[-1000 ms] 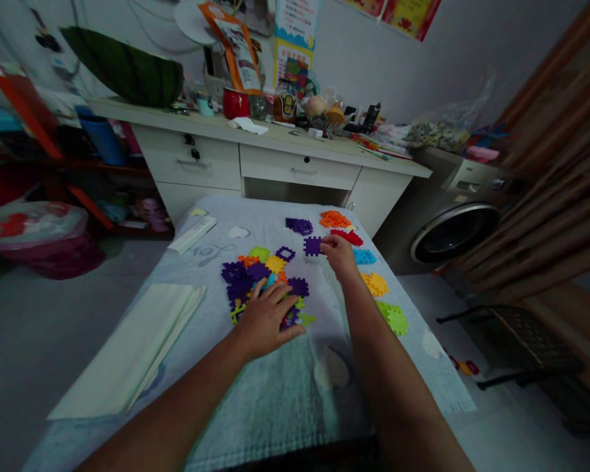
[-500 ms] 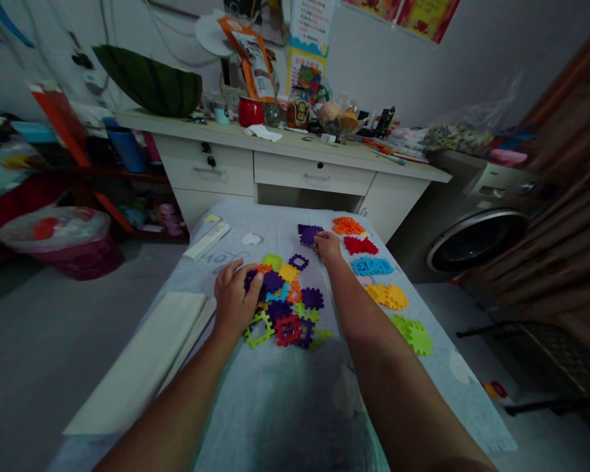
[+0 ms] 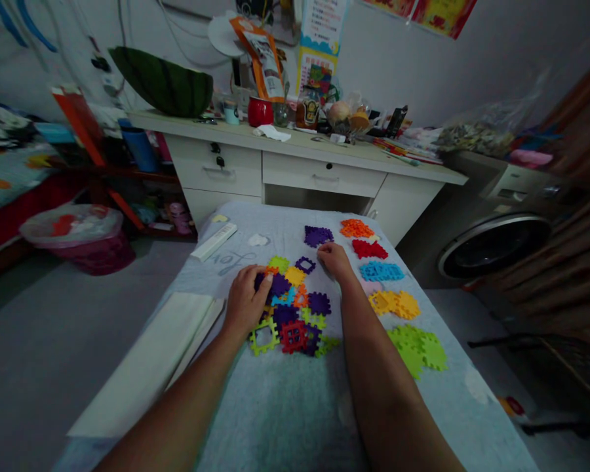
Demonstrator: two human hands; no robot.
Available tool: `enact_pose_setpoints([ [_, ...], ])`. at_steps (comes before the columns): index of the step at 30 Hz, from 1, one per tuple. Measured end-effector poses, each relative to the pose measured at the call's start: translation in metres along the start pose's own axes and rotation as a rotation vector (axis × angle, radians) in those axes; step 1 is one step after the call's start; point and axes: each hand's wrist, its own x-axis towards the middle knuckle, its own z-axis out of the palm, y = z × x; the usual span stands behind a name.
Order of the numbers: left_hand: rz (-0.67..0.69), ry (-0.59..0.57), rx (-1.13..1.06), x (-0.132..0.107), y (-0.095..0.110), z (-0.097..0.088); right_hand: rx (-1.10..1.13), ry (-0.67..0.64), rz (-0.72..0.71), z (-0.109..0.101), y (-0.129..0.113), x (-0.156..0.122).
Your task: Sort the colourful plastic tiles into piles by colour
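A heap of mixed coloured plastic interlocking tiles (image 3: 290, 308) lies on a light blue cloth-covered table (image 3: 285, 406). My left hand (image 3: 246, 303) is curled on the heap's left side, gripping a purple tile (image 3: 276, 284). My right hand (image 3: 333, 259) rests with fingers bent just below a purple stack (image 3: 317, 235), beside a purple frame tile (image 3: 305, 265). Sorted stacks run down the right: orange (image 3: 356, 228), red (image 3: 368, 249), blue (image 3: 381, 271), yellow (image 3: 394, 303), green (image 3: 417, 347).
A folded white sheet (image 3: 147, 367) lies at the table's left edge, a white flat box (image 3: 214, 241) at the far left corner. Behind stand a cluttered white desk (image 3: 295, 164), a washing machine (image 3: 496, 242) at right and a pink bin (image 3: 78, 239) at left.
My right hand carried a purple tile to the purple stack, then drew back slightly. My left hand went from flat on the heap to curled round a purple tile. The view shifted.
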Motion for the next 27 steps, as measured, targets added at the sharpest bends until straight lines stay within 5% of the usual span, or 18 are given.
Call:
enact_pose_setpoints([
  [8,-0.045,0.013,-0.038,0.001,0.0,-0.003,-0.422,-0.302,-0.001,-0.015,-0.024,-0.012],
  [27,-0.017,0.013,0.001,0.002,0.002,-0.003,-0.282,-0.274,-0.058,-0.001,-0.024,-0.013],
])
